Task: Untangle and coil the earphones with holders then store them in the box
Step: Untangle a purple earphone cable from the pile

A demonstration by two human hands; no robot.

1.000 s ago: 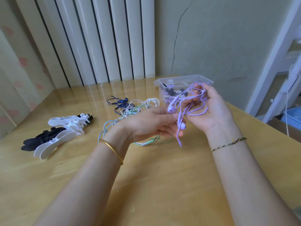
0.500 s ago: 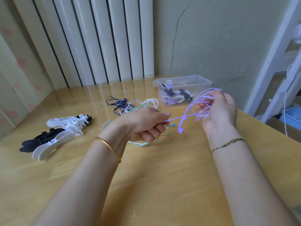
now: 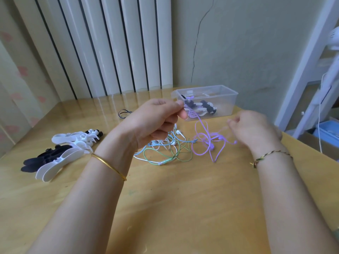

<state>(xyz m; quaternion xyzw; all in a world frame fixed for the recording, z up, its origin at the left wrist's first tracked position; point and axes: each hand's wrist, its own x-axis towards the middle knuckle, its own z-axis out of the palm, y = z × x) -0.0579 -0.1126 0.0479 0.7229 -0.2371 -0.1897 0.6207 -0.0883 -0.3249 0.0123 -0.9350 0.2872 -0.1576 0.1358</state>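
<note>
Left hand's (image 3: 157, 121) grip is pinched tight on the purple earphones (image 3: 212, 147), cord dangling onto the table (image 3: 183, 198) just near of the box (image 3: 226, 105). Right hand (image 3: 255, 129) is blurry, can't tell its grip.

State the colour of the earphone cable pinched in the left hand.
Light purple; the earphone cable and left hand show best in head view.

Two bare forearms, one band at each wrist.

Behind the left hand (image 3: 157, 121), a thin, smooth gold bangle (image 3: 110, 166) circles the wrist, plain and unmarked. Behind the right hand (image 3: 255, 131), which is blurred, sits a slim braided cord bracelet (image 3: 271, 154) of gold, black and green strands, with a short loose end sticking out towards the other arm.
</note>
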